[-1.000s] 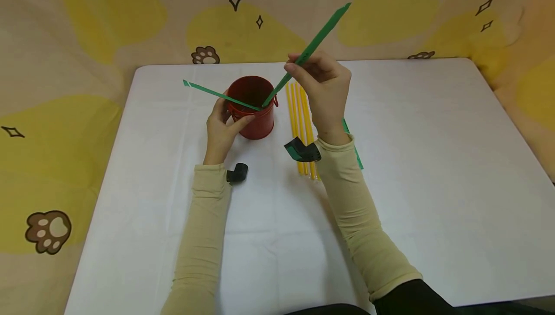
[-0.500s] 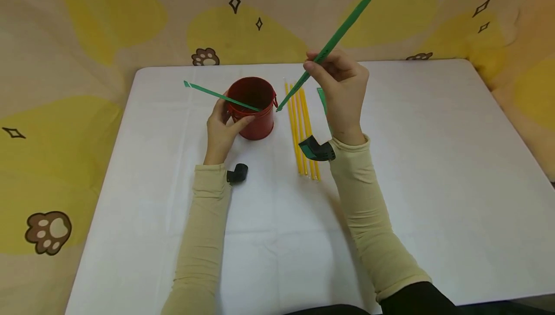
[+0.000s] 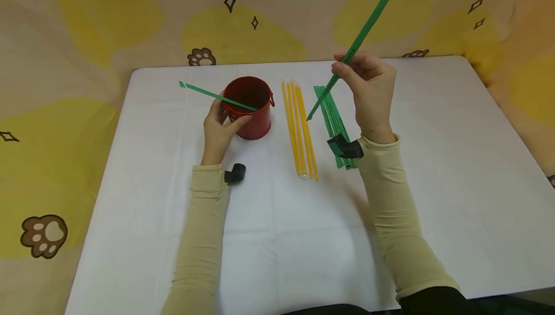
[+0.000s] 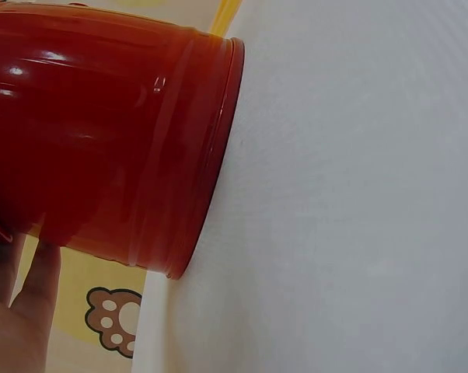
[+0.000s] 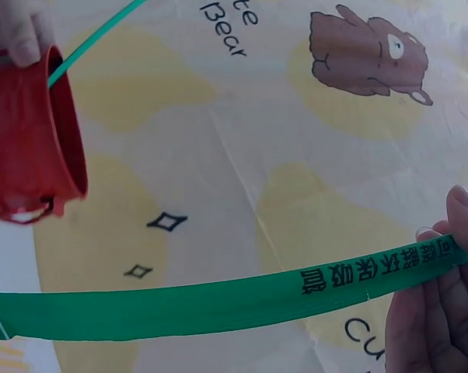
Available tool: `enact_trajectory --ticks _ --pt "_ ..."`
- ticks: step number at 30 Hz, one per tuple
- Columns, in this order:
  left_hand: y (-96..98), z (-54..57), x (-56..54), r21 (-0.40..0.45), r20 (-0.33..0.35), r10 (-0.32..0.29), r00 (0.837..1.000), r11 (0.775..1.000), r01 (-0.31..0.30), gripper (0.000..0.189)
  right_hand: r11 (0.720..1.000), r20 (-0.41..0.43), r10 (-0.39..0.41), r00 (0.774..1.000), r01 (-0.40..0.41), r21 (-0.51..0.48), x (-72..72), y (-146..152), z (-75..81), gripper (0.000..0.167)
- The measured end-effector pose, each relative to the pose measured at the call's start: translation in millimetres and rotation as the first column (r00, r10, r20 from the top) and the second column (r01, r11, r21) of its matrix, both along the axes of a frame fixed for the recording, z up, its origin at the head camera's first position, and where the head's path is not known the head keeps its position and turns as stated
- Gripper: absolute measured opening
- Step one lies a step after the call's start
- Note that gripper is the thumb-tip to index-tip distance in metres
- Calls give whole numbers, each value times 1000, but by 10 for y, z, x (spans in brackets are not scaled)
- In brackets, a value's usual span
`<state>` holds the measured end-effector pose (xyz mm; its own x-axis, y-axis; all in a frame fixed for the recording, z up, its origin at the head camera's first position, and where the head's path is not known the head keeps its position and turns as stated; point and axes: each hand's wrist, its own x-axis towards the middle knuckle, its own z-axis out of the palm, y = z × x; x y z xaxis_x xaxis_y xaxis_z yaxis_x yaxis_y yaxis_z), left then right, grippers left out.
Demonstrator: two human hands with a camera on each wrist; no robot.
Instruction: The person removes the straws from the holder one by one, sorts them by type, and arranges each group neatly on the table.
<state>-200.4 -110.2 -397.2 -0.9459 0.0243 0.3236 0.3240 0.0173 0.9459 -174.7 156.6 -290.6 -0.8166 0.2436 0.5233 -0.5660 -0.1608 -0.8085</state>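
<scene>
A small red metal bucket (image 3: 258,126) stands on the white table, and my left hand (image 3: 218,132) grips its left side, thumb near the front. One green-wrapped straw (image 3: 204,91) leans in the bucket, its upper end sticking out to the left. Farther right, my right hand (image 3: 374,96) pinches another green-wrapped straw (image 3: 370,22) between thumb and fingers, slanted above the table. Dark printed characters show on this held straw (image 5: 164,312) in the right wrist view. In the left wrist view the bucket (image 4: 102,132) fills the upper left, with fingers (image 4: 38,291) behind it.
Several yellow straws (image 3: 301,134) in clear wrappers lie side by side right of the bucket. Beyond them lie several green-wrapped straws (image 3: 331,112), partly behind the right wrist's camera (image 3: 345,147). A patterned yellow cloth (image 3: 277,21) rises behind the table's far edge (image 3: 251,66).
My right hand has moved right with its straw, whose lower end has left the bucket's mouth and now hangs near the table straws. The left hand and bucket stay put.
</scene>
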Motion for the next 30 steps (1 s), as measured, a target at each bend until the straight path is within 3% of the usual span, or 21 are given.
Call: enact_trajectory --ticks 5,14,23,30 --pt "-14 -99 -67 4 -10 -2 1000 1000 2 67 1000 65 -4 998 2 31 17 174 -38 8" --pt "19 116 69 5 12 -4 1000 1000 4 65 995 140 -10 990 -4 100 86 461 -122 7" --pt "22 146 88 -18 16 0 1000 1000 0 65 987 221 -22 975 -14 159 138 672 -223 9" --pt "28 145 90 -12 6 -3 1000 1000 3 65 967 346 -42 937 -49 251 164 839 -305 12"
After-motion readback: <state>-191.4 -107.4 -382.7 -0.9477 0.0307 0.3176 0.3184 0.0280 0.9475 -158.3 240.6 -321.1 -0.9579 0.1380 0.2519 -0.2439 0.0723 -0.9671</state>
